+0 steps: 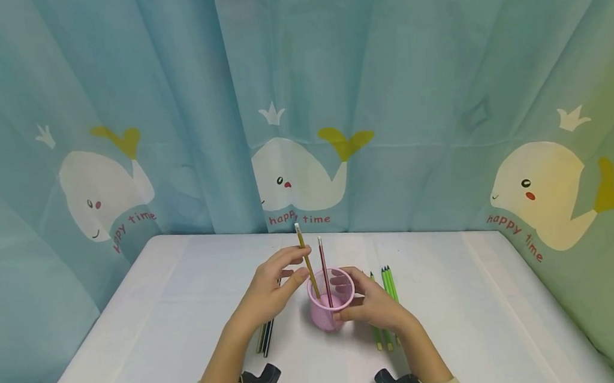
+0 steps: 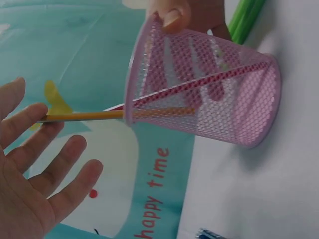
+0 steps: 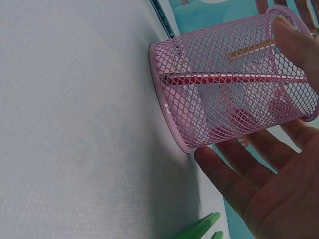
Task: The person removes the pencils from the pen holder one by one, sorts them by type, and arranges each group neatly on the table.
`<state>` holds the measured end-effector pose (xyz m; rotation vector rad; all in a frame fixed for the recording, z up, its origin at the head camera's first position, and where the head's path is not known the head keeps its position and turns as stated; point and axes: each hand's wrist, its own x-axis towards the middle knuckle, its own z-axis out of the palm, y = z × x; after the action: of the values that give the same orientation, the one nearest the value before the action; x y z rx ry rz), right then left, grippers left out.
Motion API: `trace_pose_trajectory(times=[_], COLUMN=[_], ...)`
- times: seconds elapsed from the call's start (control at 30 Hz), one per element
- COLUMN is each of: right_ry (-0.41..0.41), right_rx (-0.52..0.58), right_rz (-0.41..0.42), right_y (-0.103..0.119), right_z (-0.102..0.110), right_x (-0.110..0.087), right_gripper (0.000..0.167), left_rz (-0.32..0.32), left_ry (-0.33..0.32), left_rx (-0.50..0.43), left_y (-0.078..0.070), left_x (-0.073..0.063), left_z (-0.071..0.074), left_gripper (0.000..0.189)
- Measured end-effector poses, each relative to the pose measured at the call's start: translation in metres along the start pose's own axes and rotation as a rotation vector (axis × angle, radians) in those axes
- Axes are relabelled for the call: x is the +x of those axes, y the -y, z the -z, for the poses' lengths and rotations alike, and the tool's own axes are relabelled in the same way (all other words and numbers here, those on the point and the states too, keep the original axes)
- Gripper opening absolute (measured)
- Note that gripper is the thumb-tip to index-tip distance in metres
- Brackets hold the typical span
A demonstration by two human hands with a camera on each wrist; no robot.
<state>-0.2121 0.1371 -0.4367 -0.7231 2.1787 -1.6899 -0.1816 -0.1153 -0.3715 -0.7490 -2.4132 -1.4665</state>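
A pink mesh pencil holder (image 1: 324,321) stands upright on the table in the head view. My right hand (image 1: 377,305) grips it from the right, thumb on the near side and fingers around the far side. A red pencil (image 1: 323,264) leans inside it, reaching down to the bottom. At the upper part of a yellow pencil (image 1: 300,237), my left hand (image 1: 271,287) pinches with its fingertips. The yellow pencil (image 2: 89,116) passes through the rim, and its lower end hangs partway down inside the mesh in both wrist views.
Several dark pencils (image 1: 267,340) lie on the table behind the left forearm. Green pencils (image 1: 386,279) lie to the right, partly hidden by the right hand. Beyond the white table (image 1: 445,301) hangs a blue curtain (image 1: 418,86) with whale prints.
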Motion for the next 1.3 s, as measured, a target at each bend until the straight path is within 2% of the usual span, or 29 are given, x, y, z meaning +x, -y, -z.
trace_pose_trajectory(times=[0.23, 0.7, 1.3], right_ry=[0.002, 0.013, 0.015], right_rx=[-0.003, 0.008, 0.009], right_rz=[0.002, 0.014, 0.016], right_y=[0.000, 0.000, -0.001], right_z=[0.000, 0.001, 0.001], right_x=[0.000, 0.001, 0.000], right_gripper=[0.081, 0.082, 0.081], left_rz=[0.009, -0.008, -0.069], left_ry=[-0.015, -0.050, -0.116], left_rx=[0.013, -0.030, -0.028], left_y=[-0.006, -0.016, -0.018], left_x=[-0.001, -0.004, -0.008], left_z=[0.005, 0.021, 0.035], left_gripper=[0.040, 0.042, 0.041])
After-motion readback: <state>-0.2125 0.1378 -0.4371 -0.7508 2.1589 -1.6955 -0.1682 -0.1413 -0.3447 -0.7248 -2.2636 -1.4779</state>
